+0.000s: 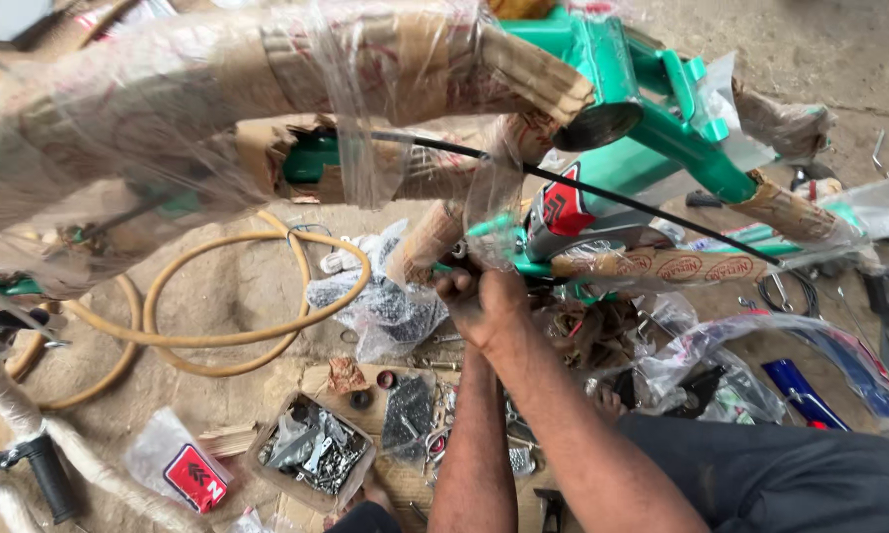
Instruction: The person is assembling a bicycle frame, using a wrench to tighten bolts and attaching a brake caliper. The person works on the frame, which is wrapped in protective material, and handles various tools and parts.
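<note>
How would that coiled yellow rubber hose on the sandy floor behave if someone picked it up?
The coiled yellow rubber hose would probably flop and uncoil, since it lies in loose, uneven loops. It looks light for its length, being thin. Its smooth round surface might slide or roll slightly on the sandy floor when pushed.

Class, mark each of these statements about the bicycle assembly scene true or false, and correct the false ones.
1. The bicycle frame is green. True.
2. The hose coiled on the ground is blue. False: it is yellow.
3. Both hands work at the lower part of the frame. True: the left hand and right hand are together there.
4. The frame tubes are bare. False: cardboard wrapping and clear plastic cover many of them.
5. A small box of metal parts lies on the ground. True.
6. The black cable lies coiled on the ground. False: it runs across the frame.
</note>
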Demonstrator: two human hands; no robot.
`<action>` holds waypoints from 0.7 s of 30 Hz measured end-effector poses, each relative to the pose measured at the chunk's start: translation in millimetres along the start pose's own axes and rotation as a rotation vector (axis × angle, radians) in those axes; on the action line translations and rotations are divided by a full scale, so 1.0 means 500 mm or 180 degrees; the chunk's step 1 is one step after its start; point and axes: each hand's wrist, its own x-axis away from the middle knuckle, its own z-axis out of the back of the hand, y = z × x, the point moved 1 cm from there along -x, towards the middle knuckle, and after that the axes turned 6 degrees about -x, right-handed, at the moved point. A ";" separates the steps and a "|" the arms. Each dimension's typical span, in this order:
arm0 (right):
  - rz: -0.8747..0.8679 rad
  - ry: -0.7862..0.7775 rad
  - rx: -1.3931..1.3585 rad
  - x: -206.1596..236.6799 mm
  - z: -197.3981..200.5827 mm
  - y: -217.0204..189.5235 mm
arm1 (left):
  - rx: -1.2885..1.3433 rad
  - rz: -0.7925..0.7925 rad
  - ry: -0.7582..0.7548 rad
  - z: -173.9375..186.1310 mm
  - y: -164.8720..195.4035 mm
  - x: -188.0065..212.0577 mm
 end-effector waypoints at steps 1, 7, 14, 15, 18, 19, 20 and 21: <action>-0.0034 -0.0007 -0.0425 0.008 -0.008 0.009 | 0.0040 0.0283 -0.0429 -0.007 0.002 0.003; 0.0201 0.0434 0.1797 0.072 0.136 -0.052 | -0.1752 0.1766 0.0948 0.036 0.033 0.037; 0.0259 -0.0214 0.1294 0.006 0.125 -0.047 | -0.1192 0.1398 0.0306 0.050 0.007 0.004; -0.0008 -0.0253 0.0798 -0.003 0.097 -0.028 | -0.0766 0.1212 0.0182 0.049 0.005 0.001; -0.0155 -0.0083 -0.0420 -0.002 0.029 0.009 | 0.0278 0.0659 -0.0007 0.046 0.006 0.005; -0.0245 -0.0120 -0.0279 0.011 0.022 0.010 | 0.0239 0.0697 0.0000 0.046 0.004 0.001; -0.0350 -0.0123 -0.0138 0.025 0.022 0.008 | 0.0068 0.0763 0.0060 0.047 0.004 0.009; -0.0217 -0.0045 0.0496 0.047 0.038 -0.001 | -0.0017 0.0826 0.0126 0.046 0.005 0.013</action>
